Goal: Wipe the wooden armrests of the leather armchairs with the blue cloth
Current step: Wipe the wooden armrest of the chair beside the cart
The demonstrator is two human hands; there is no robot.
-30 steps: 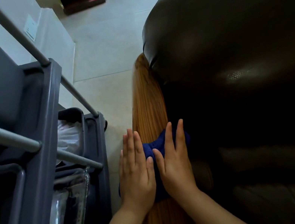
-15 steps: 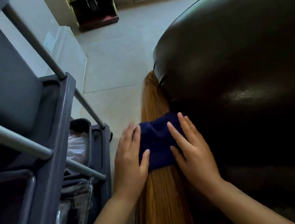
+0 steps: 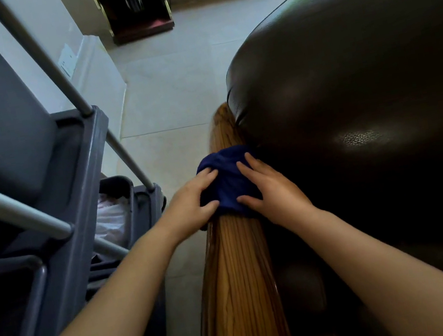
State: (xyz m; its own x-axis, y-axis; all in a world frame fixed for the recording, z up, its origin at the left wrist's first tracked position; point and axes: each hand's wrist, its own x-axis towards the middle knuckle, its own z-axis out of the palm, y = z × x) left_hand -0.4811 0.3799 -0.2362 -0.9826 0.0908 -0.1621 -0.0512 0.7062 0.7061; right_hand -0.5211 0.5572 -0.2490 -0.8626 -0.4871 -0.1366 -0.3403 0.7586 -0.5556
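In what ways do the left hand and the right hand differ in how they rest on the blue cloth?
The left hand grips the outer side of the blue cloth, over the floor; the right hand presses the side next to the leather armchair. Left fingers curl more; right fingers lie flatter. Both hold the cloth on the wooden armrest.

A single head-worn view is provided, directed forward and steeply downward along the wooden armrest (image 3: 236, 283). The armchair (image 3: 362, 83) is seen close on the right, a grey cart (image 3: 51, 198) on the left.
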